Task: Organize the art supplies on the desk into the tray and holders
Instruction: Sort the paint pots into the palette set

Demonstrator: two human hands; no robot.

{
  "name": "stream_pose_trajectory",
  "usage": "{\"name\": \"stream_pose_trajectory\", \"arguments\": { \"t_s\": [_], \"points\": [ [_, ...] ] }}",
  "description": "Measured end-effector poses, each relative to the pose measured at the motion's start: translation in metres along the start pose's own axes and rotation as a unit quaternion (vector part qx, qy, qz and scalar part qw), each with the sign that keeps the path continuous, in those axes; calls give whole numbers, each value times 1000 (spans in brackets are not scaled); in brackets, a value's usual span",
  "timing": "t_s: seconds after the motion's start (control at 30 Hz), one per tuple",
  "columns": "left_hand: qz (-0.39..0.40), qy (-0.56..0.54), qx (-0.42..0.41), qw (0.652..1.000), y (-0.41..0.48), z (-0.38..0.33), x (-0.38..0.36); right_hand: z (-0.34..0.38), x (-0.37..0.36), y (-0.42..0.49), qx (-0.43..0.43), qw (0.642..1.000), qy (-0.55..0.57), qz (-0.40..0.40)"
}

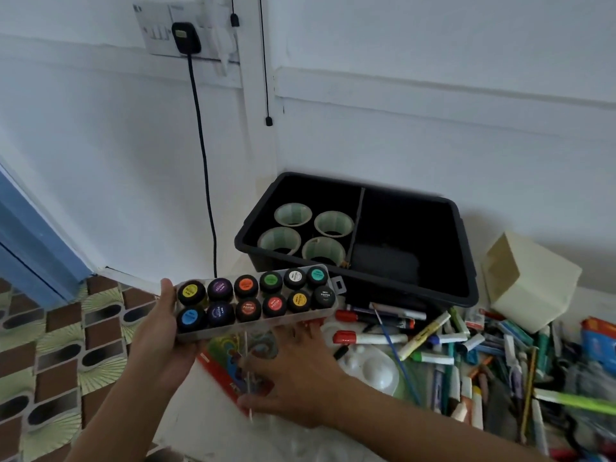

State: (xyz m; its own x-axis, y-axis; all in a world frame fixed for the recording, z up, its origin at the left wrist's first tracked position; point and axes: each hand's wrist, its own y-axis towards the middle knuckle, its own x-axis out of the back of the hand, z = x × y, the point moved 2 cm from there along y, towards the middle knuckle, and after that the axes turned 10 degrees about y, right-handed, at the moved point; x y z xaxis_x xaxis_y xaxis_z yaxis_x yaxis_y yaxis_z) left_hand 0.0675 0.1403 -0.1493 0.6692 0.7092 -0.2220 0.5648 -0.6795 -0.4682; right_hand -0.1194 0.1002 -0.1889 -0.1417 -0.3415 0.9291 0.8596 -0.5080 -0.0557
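Gripping the left end of the paint box (256,301) with the left hand (158,330), thumb over the top edge. Supporting the near right underside with the right hand (295,363), fingers (311,330) stretched fairly straight beneath the case, not curling round it. Holding the hands apart, one toward each end, probably for spreading the load and steadying a long, shallow case. Holding the case level and clear of the desk, just near of the black tray (467,261), probably guarding the upright paint pots against tipping.

Showing two rows of six pots inside the clear case, coloured lid labels facing up. Showing a divider inside the tray, with four pale round holders (293,215) standing in the left compartment, apparently empty. Finding nothing identifiable in the dim right compartment. Noting markers and pens (433,345) lying heaped loose on the desk to the right, near of the tray, along with a white palette (376,365) and, farther right, a cream box (530,278). Judging the right compartment as the likely fit for the case.
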Motion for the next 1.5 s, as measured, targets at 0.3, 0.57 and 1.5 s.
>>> {"name": "stream_pose_trajectory", "arguments": {
  "t_s": [0.3, 0.57, 1.5],
  "points": [
    [29, 10, 9, 999, 5, -8, -5, 1, 14, -3, -105, 986, 126, -30],
    [37, -2, 29, 999, 7, -10, -8, -27, 36, -39, -85, 949, 280, -114],
    [55, 44, 5, 998, -40, 33, -55, -80, 151, -106, 114, 811, 569, 82]
  ]
}}
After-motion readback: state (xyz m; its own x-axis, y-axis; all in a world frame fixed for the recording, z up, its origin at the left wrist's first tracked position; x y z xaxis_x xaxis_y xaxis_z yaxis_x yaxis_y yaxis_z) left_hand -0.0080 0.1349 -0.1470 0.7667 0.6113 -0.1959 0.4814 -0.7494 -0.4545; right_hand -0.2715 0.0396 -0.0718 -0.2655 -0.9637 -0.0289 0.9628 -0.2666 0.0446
